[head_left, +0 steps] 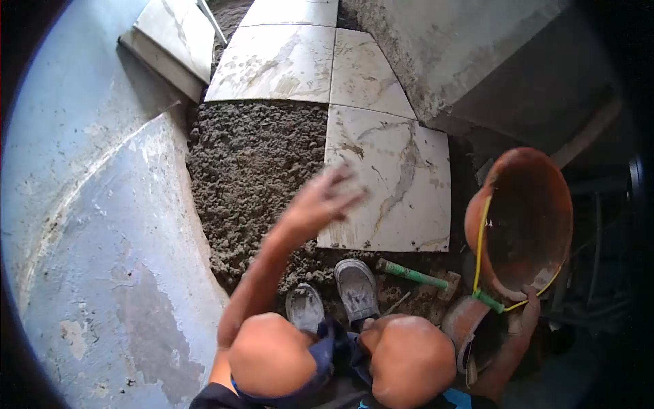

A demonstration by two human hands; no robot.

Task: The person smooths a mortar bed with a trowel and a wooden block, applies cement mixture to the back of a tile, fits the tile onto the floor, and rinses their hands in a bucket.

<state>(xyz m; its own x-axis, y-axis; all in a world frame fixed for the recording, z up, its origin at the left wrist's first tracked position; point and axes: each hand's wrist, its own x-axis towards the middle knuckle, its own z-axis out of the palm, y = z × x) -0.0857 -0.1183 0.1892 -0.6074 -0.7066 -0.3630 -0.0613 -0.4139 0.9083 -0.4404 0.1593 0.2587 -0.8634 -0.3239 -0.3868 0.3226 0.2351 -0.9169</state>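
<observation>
My left hand (330,198), smeared a little by motion, reaches over the edge between the dark mortar bed (252,170) and a marble-patterned white tile (395,184). Its fingers are spread and hold nothing; whether they touch the tile I cannot tell. On the right, my right hand (526,315) is closed on the lower rim of an orange bucket (565,204). The bucket tips on its side with its mouth toward me, and its inside looks mostly bare. A yellow wire handle with a green grip (489,300) hangs across the mouth.
A mallet with a green handle (409,271) lies beside my shoes (355,290). Under the orange bucket stands another round container (463,320). More laid tiles (279,61) run up to the grey wall (436,54). A loose tile (178,34) leans near the blue wall (82,123).
</observation>
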